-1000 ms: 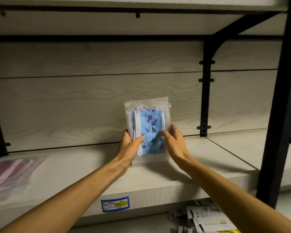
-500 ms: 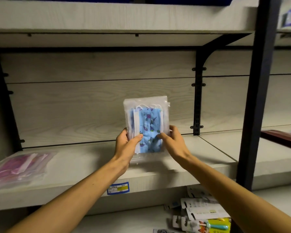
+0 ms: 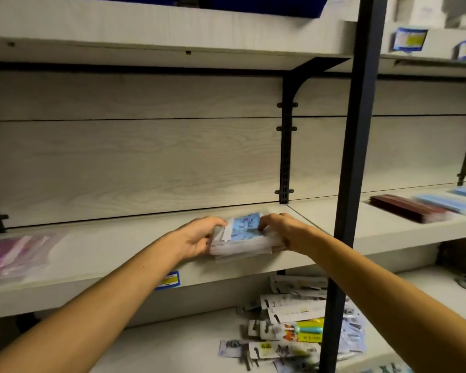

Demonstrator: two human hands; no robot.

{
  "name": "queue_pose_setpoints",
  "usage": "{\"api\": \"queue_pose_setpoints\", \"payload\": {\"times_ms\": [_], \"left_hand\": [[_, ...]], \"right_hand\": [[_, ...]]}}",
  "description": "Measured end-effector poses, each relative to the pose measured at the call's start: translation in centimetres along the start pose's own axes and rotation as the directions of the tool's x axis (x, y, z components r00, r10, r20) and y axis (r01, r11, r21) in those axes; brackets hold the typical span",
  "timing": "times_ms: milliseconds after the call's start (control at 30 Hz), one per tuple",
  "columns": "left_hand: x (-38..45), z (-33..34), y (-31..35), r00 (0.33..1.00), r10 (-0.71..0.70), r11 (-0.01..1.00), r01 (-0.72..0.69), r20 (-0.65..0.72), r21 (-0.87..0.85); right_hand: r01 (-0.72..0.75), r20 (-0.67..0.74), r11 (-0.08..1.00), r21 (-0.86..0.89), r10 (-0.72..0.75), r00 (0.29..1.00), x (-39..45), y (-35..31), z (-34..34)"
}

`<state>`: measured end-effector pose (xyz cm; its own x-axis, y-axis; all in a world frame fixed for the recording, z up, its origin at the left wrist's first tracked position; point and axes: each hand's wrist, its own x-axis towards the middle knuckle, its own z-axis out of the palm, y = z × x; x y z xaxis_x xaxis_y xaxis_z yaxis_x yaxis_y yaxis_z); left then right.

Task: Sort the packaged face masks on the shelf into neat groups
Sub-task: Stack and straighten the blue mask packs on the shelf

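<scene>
pink mask packs (image 3: 16, 254) running off left edge, blurring; blue packs (image 3: 447, 199) at right smearing, print unreadable.

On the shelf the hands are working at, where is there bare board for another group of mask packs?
Bare board lies between the pink packs and the left hand, which with the right hand holds the blue stack. Right bay: dark red packs crowd it.

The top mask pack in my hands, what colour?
Light blue with small printed figures, head view.
</scene>
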<state>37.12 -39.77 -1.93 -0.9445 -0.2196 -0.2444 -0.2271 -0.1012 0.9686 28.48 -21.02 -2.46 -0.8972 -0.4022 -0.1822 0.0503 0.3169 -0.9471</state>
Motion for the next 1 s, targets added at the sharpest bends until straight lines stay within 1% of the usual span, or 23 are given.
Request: {"api": "queue_pose_setpoints", "payload": {"times_ms": [67,167,267,333,400,500,667,767,833,933,1000], "left_hand": [[0.5,0.9,-0.1,1.000,-0.003,1.000,0.003,0.014,-0.006],[1.6,2.3,-0.1,1.000,0.013,0.999,-0.014,-0.018,-0.045],[3.2,3.8,-0.2,0.995,0.033,0.992,-0.043,-0.090,-0.119],[4.3,4.9,-0.3,0.995,0.014,0.982,-0.033,-0.100,-0.188],[5.2,5.8,-0.2,0.995,0.007,0.979,-0.028,-0.102,-0.202],[6.3,6.7,-0.2,0.994,0.001,0.997,-0.010,-0.107,-0.081],[7.4,8.0,0.4,0.988,0.046,0.994,-0.031,-0.146,0.102],[7.4,9.0,0.5,0.984,0.098,0.976,-0.066,-0.148,0.208],[7.3,9.5,0.5,0.985,0.116,0.973,-0.088,-0.126,0.214],[7.1,10.1,0.5,0.995,0.076,0.984,-0.065,-0.059,0.169],[7.0,10.1,0.4,0.995,0.089,0.983,-0.082,-0.038,0.163]], "right_hand": [[-0.015,-0.023,1.000,-0.022,0.015,1.000,0.8,0.4,-0.9],[-0.024,-0.076,0.999,-0.040,0.021,0.997,2.2,0.6,-2.0],[-0.071,-0.073,0.997,-0.021,0.070,0.995,3.8,0.6,-2.9],[-0.098,-0.070,0.995,0.012,0.098,0.993,4.8,0.7,-3.6],[-0.101,-0.082,0.995,-0.024,0.099,0.992,5.6,0.9,-4.3],[-0.068,-0.111,0.984,-0.165,0.050,0.993,6.6,1.1,-5.3],[0.039,-0.106,0.959,-0.282,-0.071,0.992,7.4,1.0,-6.1],[0.062,-0.130,0.932,-0.356,-0.115,0.985,7.8,1.0,-6.5],[0.074,-0.130,0.913,-0.402,-0.137,0.982,7.9,1.0,-6.7],[0.088,-0.130,0.903,-0.420,-0.156,0.979,7.7,1.1,-7.0],[0.095,-0.132,0.899,-0.427,-0.166,0.977,7.4,1.1,-7.3]]}}
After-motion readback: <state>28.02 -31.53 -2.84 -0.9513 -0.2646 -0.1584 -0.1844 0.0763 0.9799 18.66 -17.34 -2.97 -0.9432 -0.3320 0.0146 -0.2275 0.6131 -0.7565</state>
